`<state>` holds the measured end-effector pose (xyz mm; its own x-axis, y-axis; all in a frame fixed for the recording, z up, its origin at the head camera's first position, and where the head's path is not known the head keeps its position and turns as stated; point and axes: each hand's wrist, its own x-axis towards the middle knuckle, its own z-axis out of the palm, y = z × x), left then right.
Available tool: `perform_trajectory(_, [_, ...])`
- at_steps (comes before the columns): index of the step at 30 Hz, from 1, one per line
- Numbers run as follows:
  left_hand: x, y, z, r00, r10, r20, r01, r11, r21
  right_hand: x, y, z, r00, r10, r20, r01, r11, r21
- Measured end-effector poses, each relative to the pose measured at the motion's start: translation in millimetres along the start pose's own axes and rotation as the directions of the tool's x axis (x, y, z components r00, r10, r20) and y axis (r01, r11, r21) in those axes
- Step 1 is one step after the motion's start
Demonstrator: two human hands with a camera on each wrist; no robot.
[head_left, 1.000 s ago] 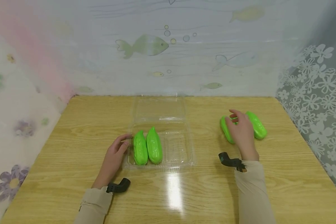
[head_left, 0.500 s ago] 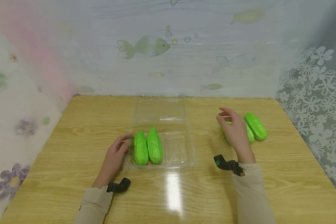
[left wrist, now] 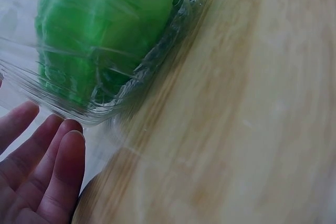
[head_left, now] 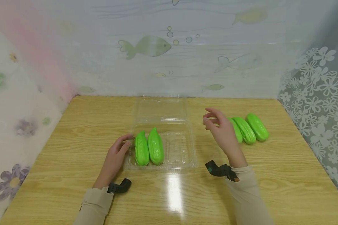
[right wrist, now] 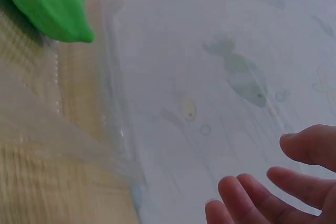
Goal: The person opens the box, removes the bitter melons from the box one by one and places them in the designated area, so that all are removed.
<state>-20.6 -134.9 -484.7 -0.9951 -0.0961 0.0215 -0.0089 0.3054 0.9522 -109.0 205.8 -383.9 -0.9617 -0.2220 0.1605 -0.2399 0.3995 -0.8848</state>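
Note:
Two bright green, wrinkled, vegetable-shaped pieces, a left one [head_left: 141, 149] and a right one [head_left: 156, 147], lie side by side in the left half of an open clear plastic clamshell box [head_left: 192, 156]. My left hand [head_left: 117, 155] is at the box's left side, its fingertips right at the plastic wall; the left wrist view shows those fingers [left wrist: 65, 169] loosely extended below the green piece [left wrist: 105, 30]. My right hand [head_left: 222, 132], fingers gently bent and holding nothing, hovers between the box and three more green pieces [head_left: 244, 130], partly covering the leftmost one.
The box's clear lid [head_left: 161, 107] lies folded back toward the patterned wall [head_left: 191, 62]. A wooden table [head_left: 146, 200] carries everything, with a flower-patterned panel [head_left: 324, 103] along its right side.
My right hand has moved left, away from above the green pieces on the right, uncovering more of them. My left hand and the box stay in place.

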Motion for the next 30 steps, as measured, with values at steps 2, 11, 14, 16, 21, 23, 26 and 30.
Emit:
perform_trajectory(2, [0.0,-0.1,-0.1,1.000,0.000,-0.001,0.000,1.000,-0.003,-0.7,-2.3,5.6,1.000,-0.015,0.017,0.015,1.000,0.019])
perform_trajectory(11, [0.5,-1.2,-0.4,1.000,0.004,-0.012,-0.004,1.000,0.028,-6.5,-12.9,33.2,0.995,-0.046,0.094,0.047,0.999,-0.006])
perform_trajectory(14, [0.2,-1.1,-0.3,1.000,0.001,-0.013,0.000,1.000,0.030,-8.5,-14.1,43.3,0.992,-0.044,0.118,0.048,0.998,-0.031])
perform_trajectory(16, [1.0,-1.9,-0.2,1.000,-0.002,-0.013,0.002,1.000,0.027,-9.5,-14.1,50.4,0.991,-0.042,0.130,0.047,0.998,-0.036])
perform_trajectory(21, [4.6,-4.6,0.0,1.000,0.006,-0.009,-0.006,1.000,0.023,-11.2,-13.1,68.3,0.989,-0.048,0.142,0.051,0.999,-0.016])
perform_trajectory(23, [5.8,-5.3,0.0,1.000,0.003,-0.008,-0.003,1.000,0.022,-11.9,-12.9,74.7,0.988,-0.050,0.149,0.052,0.999,-0.008])
perform_trajectory(26, [7.0,-5.9,-0.3,1.000,-0.001,-0.004,0.001,1.000,0.008,-12.8,-12.9,83.4,0.986,-0.052,0.158,0.053,0.999,0.000])
perform_trajectory(30, [9.2,-7.5,-0.8,1.000,-0.001,-0.003,0.001,1.000,0.006,-13.4,-12.6,94.7,0.983,-0.055,0.175,0.056,0.998,0.000])
